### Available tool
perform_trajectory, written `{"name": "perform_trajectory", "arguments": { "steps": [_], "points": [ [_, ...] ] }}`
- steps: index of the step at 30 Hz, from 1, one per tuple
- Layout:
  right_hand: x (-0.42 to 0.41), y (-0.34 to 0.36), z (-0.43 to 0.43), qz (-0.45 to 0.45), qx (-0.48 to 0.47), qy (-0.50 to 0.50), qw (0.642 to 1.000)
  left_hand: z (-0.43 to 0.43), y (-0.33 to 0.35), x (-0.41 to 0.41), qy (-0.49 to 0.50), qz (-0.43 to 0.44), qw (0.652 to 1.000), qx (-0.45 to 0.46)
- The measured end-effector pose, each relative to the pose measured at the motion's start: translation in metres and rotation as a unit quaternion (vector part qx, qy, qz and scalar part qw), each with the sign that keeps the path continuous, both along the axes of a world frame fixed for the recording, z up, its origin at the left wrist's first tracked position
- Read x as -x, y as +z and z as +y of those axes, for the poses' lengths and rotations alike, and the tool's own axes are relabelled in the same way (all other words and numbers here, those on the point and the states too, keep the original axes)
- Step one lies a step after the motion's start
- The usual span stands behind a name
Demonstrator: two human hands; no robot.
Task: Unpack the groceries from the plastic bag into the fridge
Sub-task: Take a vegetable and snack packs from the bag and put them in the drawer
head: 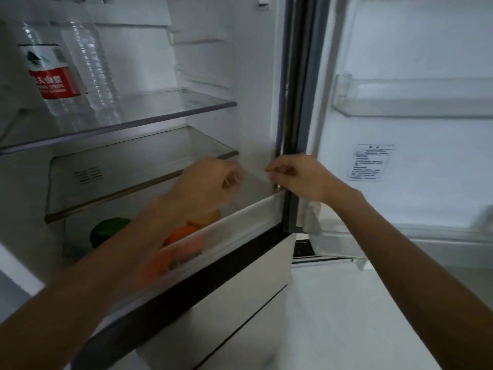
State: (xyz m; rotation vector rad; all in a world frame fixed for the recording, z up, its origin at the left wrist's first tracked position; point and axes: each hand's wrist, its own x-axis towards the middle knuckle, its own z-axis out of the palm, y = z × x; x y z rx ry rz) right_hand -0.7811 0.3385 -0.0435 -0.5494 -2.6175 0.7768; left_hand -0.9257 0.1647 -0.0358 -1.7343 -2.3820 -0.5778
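The fridge stands open with its crisper drawer (pixel 240 220) pulled out. Inside the drawer lie a green pepper (pixel 106 229), an orange (pixel 181 233) and a yellow fruit (pixel 213 215). My left hand (pixel 208 182) hovers over the drawer, blurred, its fingers curled with nothing visible in them. My right hand (pixel 296 177) is at the fridge's right edge by the door seal, fingers pinched shut. A piece of crumpled white plastic bag (pixel 310 217) hangs beneath its palm. Something pinkish (pixel 186 252) shows blurred through the drawer front.
Two water bottles (pixel 53 76) stand on the upper glass shelf (pixel 173 113). A second glass shelf (pixel 133 166) sits just above the drawer. The open door on the right carries clear bins (pixel 410 105). Lower drawer fronts (pixel 226 303) lie below.
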Motion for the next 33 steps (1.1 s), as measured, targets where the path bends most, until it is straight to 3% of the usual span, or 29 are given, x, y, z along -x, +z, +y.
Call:
{"name": "perform_trajectory", "arguments": {
  "steps": [3,9,14,23,33],
  "points": [
    [-0.084,0.007,0.027,-0.019,0.017,-0.08,0.997,0.041,0.007,-0.063,-0.08,-0.004,0.996,-0.043],
    [-0.27,-0.004,0.056,-0.059,0.028,-0.237,0.969,0.121,-0.011,-0.199,-0.196,-0.02,0.978,0.067],
    [-0.415,-0.023,0.051,-0.068,0.034,-0.348,0.934,0.168,-0.027,-0.317,-0.288,-0.009,0.953,0.094],
    [-0.618,-0.05,0.012,-0.046,0.061,-0.535,0.841,0.232,-0.056,-0.517,-0.443,-0.003,0.887,0.132],
    [-0.805,-0.071,-0.019,-0.138,0.1,-0.68,0.713,0.309,-0.086,-0.752,-0.599,0.041,0.775,0.195]
  ]
}}
